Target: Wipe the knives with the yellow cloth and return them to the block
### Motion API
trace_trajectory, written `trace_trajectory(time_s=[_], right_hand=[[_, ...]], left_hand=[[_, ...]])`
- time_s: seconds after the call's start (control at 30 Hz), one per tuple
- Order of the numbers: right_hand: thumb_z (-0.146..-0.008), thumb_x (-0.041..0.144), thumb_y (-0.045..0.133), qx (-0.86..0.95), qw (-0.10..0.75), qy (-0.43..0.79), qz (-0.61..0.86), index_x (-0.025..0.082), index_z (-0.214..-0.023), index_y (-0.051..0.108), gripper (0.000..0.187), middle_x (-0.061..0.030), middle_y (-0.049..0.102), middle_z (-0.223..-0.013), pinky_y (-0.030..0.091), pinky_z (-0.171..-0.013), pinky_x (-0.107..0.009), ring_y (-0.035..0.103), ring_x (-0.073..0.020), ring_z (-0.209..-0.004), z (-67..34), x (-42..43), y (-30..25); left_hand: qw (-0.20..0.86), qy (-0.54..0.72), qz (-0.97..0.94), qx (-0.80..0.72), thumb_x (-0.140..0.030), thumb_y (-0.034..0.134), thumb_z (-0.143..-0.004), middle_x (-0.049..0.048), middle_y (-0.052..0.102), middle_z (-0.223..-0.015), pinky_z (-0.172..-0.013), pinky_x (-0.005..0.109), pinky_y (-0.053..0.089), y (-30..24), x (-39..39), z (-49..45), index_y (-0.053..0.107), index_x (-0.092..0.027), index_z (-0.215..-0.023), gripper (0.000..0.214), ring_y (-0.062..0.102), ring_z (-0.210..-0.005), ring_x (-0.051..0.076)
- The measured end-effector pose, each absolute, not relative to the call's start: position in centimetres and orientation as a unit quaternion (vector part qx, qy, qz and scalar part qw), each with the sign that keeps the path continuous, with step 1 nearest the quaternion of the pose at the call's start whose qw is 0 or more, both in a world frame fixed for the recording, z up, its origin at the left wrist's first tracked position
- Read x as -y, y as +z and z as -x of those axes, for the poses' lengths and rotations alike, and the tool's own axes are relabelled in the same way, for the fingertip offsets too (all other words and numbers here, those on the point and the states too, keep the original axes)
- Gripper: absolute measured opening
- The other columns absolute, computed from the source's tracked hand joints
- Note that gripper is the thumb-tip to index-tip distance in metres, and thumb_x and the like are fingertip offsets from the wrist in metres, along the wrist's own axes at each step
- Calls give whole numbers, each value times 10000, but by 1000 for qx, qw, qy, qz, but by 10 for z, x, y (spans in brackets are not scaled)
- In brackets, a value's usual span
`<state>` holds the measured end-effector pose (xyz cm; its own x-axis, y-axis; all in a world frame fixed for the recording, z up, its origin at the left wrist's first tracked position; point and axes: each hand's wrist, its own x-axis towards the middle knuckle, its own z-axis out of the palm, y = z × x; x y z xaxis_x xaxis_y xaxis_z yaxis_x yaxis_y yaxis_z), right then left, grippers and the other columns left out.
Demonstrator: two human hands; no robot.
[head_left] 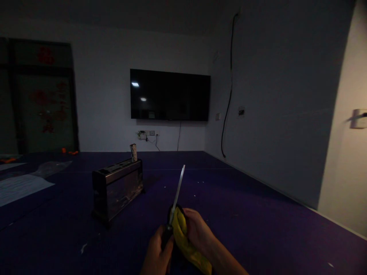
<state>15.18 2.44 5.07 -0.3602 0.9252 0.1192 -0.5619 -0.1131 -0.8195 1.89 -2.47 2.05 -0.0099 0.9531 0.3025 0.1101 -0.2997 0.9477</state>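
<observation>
The rod (178,189) is pointing up and away above the purple surface (243,229), its black handle (166,235) sitting in the curled left hand (157,252). The right hand (199,229) is folding around a yellow cloth (183,235) just beside the rod's base. To the left, a slotted block (123,194) is standing, a mottled stub (133,152) sticking up. Beyond, a TV (169,95) is hanging.
</observation>
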Motion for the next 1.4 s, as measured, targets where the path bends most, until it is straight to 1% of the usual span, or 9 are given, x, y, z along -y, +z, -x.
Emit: trace_trajectory(time_s=[0.1, 0.23, 0.5, 0.73, 0.83, 1.0, 1.1, 1.27, 1.4], right_hand=[[-583, 319, 765, 436, 530, 691, 229, 161, -634, 576, 252, 32, 549, -541, 355, -478, -205, 488, -96, -469, -150, -22, 52], [-538, 295, 814, 472, 520, 670, 241, 146, -665, 610, 282, 12, 586, -608, 375, -525, -198, 518, -92, -529, -148, -20, 51], [-588, 304, 787, 536, 464, 656, 260, 103, -626, 664, 238, -14, 597, -617, 360, -516, -192, 524, -86, -528, -153, -13, 58], [-629, 333, 750, 573, 436, 646, 254, 113, -762, 688, 264, -33, 629, -696, 403, -597, -210, 556, -110, -603, -153, -9, 63], [-641, 354, 741, 581, 457, 615, 273, 127, -794, 684, 280, -28, 631, -714, 413, -622, -219, 564, -123, -639, -151, -14, 56], [-620, 389, 752, 577, 479, 597, 284, 126, -762, 672, 309, -26, 628, -676, 413, -567, -214, 558, -122, -595, -147, -18, 47], [-594, 372, 773, 540, 506, 602, 302, 137, -781, 667, 319, -27, 637, -697, 423, -574, -213, 574, -129, -626, -147, -17, 45], [-610, 374, 765, 552, 475, 626, 280, 118, -780, 675, 321, -39, 636, -685, 415, -555, -219, 563, -118, -571, -149, -16, 48], [-621, 400, 754, 569, 489, 604, 269, 125, -759, 673, 318, -34, 625, -678, 409, -557, -220, 557, -124, -589, -149, -19, 45]], left_hand=[[374, 545, -611, -436, -438, 471, -778, 102, 638, -1048, -879, 305, 417, 23, 26, -19, 552, -172, -981, 344, 567, -1000, 228], [352, 542, -616, -450, -452, 460, -777, 119, 629, -1076, -872, 312, 428, 20, 25, -19, 552, -160, -1028, 396, 561, -1029, 240], [317, 513, -650, -463, -364, 440, -780, 157, 552, -1208, -983, 293, 342, 14, 21, -13, 504, -102, -1157, 464, 489, -1142, 221], [329, 460, -674, -475, -358, 431, -804, 172, 510, -1261, -1004, 324, 330, 7, 18, -9, 436, -65, -1253, 537, 458, -1179, 232], [337, 451, -670, -484, -361, 445, -796, 182, 501, -1270, -1005, 341, 332, 4, 17, -8, 425, -47, -1268, 567, 456, -1184, 244], [340, 484, -641, -489, -343, 497, -758, 132, 531, -1257, -1027, 343, 308, 5, 17, -9, 524, -131, -1203, 493, 447, -1199, 248], [348, 484, -635, -491, -362, 512, -752, 135, 531, -1256, -1026, 353, 312, 10, 19, -10, 535, -134, -1190, 495, 451, -1195, 255], [352, 485, -642, -478, -415, 500, -767, 148, 530, -1254, -1007, 330, 336, 16, 22, -11, 516, -111, -1202, 531, 460, -1187, 252], [344, 476, -640, -495, -428, 499, -766, 150, 522, -1262, -1014, 310, 318, 11, 21, -9, 512, -101, -1202, 546, 454, -1193, 241]])
